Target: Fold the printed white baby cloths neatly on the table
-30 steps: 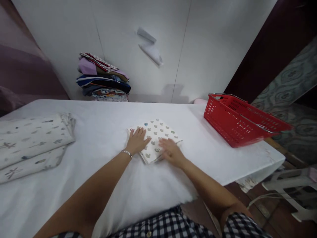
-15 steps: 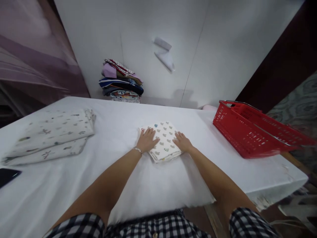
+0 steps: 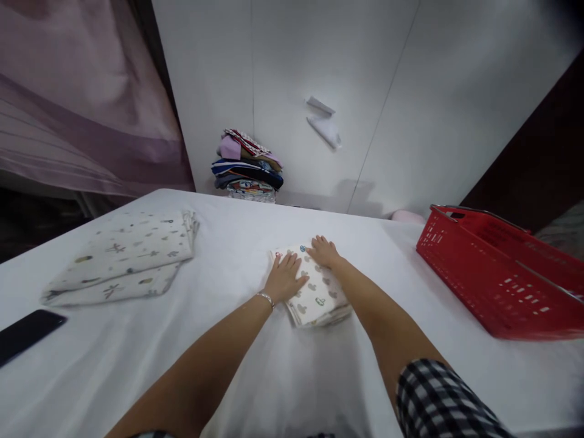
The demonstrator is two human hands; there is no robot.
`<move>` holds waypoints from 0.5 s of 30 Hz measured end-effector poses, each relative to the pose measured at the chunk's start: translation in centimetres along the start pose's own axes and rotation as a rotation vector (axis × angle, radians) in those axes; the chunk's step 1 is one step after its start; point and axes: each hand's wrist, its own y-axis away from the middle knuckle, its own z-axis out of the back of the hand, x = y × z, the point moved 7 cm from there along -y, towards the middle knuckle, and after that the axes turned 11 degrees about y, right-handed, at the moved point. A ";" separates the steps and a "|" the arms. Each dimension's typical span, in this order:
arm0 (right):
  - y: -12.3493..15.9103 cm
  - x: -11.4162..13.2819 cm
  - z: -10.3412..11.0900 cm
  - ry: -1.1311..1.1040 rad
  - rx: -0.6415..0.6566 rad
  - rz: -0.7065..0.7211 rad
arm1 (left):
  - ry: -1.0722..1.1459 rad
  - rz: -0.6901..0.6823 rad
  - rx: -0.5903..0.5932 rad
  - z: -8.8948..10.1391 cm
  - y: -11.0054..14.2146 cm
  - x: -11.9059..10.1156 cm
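A folded white cloth with small grey, green, blue and red prints lies in the middle of the table. My left hand rests flat on its left part, fingers spread, a bracelet at the wrist. Across the cloth's far edge lies my right hand, palm down with the fingers stretched out. Both hands press on top and grasp nothing. My right forearm covers the cloth's right side.
On the white-covered table, a larger folded printed cloth lies left, with a black phone in front. A red basket stands right. Folded clothes are stacked by the wall, near paper on it.
My right hand has moved from the cloth's right edge to its far edge, closer to my left hand. The left hand stays on the cloth. The camera view has shifted.
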 end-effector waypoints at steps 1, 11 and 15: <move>-0.4 0.1 -0.5 0.005 -0.009 0.000 | -0.001 -0.003 -0.010 0.0 0.0 0.0; -0.9 -1.6 -1.3 -0.178 0.001 -0.043 | -0.030 -0.048 -0.080 0.0 0.2 -0.1; 2.5 -5.6 -1.0 -0.364 -0.010 -0.216 | -0.022 -0.041 -0.077 0.1 0.1 -0.2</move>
